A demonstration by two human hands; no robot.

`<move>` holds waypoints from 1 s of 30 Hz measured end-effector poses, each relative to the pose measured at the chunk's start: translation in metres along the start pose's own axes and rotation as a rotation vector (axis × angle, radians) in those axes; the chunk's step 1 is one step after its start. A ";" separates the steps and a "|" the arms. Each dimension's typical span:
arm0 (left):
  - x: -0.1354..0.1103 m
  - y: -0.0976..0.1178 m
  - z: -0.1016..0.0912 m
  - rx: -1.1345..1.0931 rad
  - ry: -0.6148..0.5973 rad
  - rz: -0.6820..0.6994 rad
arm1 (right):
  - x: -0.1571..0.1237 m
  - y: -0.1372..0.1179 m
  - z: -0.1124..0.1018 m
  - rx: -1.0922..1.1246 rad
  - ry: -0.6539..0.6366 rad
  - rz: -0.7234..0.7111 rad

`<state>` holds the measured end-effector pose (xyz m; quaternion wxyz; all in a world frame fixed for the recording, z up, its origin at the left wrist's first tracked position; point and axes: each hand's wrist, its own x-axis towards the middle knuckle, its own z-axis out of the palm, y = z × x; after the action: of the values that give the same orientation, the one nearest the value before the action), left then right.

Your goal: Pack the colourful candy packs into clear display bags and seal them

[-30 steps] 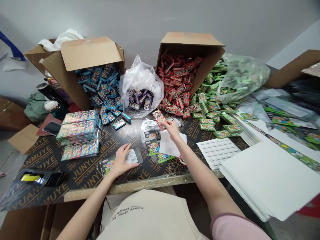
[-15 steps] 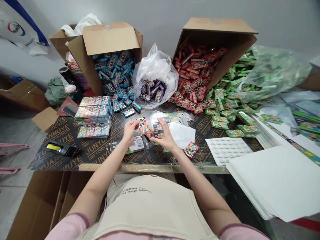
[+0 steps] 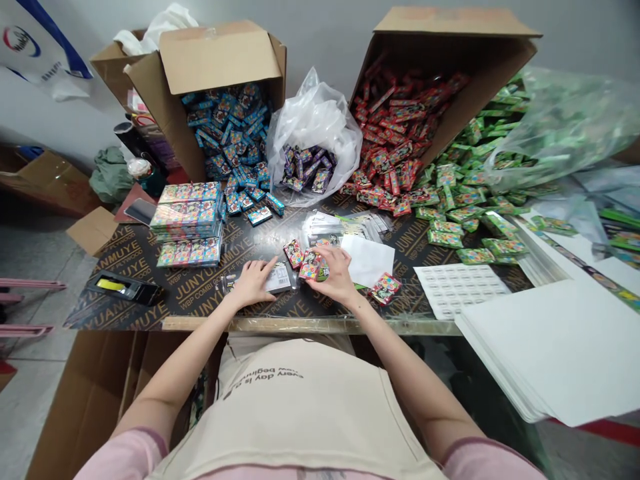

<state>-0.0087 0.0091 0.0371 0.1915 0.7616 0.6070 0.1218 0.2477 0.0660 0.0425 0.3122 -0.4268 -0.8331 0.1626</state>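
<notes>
My left hand (image 3: pixel 251 285) lies with its fingers spread on a flat clear plastic pouch (image 3: pixel 281 277) that has a printed label. In my right hand (image 3: pixel 334 275) a small red box (image 3: pixel 311 264) with a colourful print is pinched between thumb and fingers. Just left of it sits a second red box (image 3: pixel 293 254) on the table. A third red box (image 3: pixel 385 288) lies right of my right wrist, by a white sheet (image 3: pixel 367 259). Behind my right hand is a spread of clear printed pouches (image 3: pixel 320 227), partly hidden by the fingers.
Cartons of blue boxes (image 3: pixel 227 133) and red boxes (image 3: pixel 395 133) stand at the back, with a bag of purple boxes (image 3: pixel 306 170) between. Green boxes (image 3: pixel 467 200) spill at right. Wrapped stacks (image 3: pixel 187 217), a tape dispenser (image 3: pixel 125 288) and a label sheet (image 3: pixel 460 290) flank me.
My left hand has let go of a red box, which now lies on the table, and moved down-left onto the pouch. My right hand has closed on a red box.
</notes>
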 end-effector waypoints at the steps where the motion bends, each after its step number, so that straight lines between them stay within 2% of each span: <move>1: -0.004 -0.002 0.003 0.035 -0.016 0.014 | -0.003 0.000 0.002 -0.007 -0.054 -0.013; 6: -0.013 -0.004 0.004 -0.027 0.037 0.111 | -0.008 -0.005 0.002 0.115 -0.280 -0.044; 9: -0.015 -0.002 -0.003 -0.099 0.003 0.175 | -0.004 -0.008 -0.002 0.206 -0.351 -0.065; 12: -0.015 -0.001 -0.010 -0.150 -0.019 0.186 | 0.001 -0.009 -0.001 0.204 -0.339 -0.071; 15: -0.014 0.000 -0.011 -0.172 0.024 0.145 | 0.002 -0.010 0.001 0.194 -0.317 -0.082; 17: -0.013 0.001 -0.010 -0.189 0.080 0.095 | -0.002 -0.013 0.001 0.209 -0.302 -0.066; 20: -0.009 0.003 -0.005 -0.201 0.167 0.018 | -0.013 -0.022 0.004 0.198 -0.210 0.000; 23: -0.003 0.005 0.003 -0.180 0.173 0.033 | -0.019 -0.023 0.009 0.179 -0.216 -0.055; 25: 0.001 0.005 0.008 -0.140 0.151 0.056 | -0.015 -0.004 0.004 0.152 -0.176 -0.021; 26: 0.002 0.004 0.011 -0.111 0.141 0.063 | -0.010 0.013 -0.004 0.118 -0.097 0.060; 29: 0.002 -0.005 0.020 -0.015 0.091 0.076 | 0.008 0.092 -0.045 -0.087 0.280 0.496; 30: 0.001 -0.008 0.024 0.014 0.077 0.078 | 0.013 0.123 -0.063 -0.183 0.365 0.652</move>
<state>-0.0055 0.0080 0.0123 0.1579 0.7809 0.5844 0.1540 0.3586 0.1482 0.0286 0.3479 -0.7173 -0.5954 0.0996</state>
